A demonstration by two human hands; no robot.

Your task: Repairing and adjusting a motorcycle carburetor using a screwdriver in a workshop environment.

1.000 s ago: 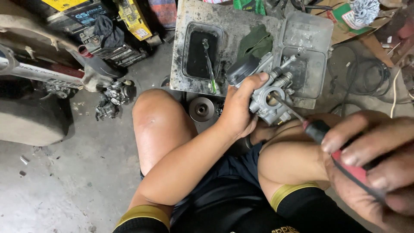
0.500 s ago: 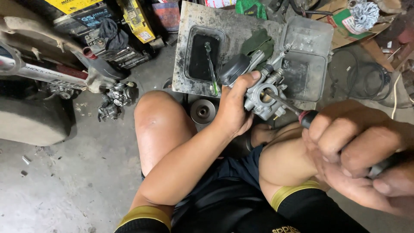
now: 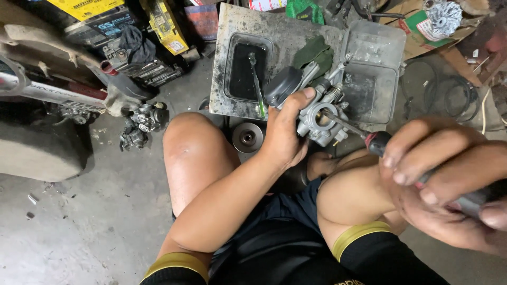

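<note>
the person sits on the concrete floor [image 3: 68,237] with both knees drawn up. the left hand [image 3: 288,132] grips a grey metal carburetor [image 3: 322,113] above the gap between the knees, thumb across the top and fingers wrapped round the near side, clamped tight on the body. the right hand [image 3: 449,184], close to the camera and somewhat blurred, is closed round the red-and-black handle of a screwdriver [image 3: 364,134]; its thin shaft runs up-left and the tip sits in the carburetor's round opening, as far as can be made out.

behind the carburetor lies a flat grey metal slab [image 3: 285,31], with a black rectangular tray [image 3: 245,68] of dark liquid near its left edge and a clear plastic tub [image 3: 377,79] at its right edge. a small pulley wheel [image 3: 247,138] lies on the floor just beside the left knee. a second carburetor-like part [image 3: 142,124] lies on the floor well to the left.
</note>
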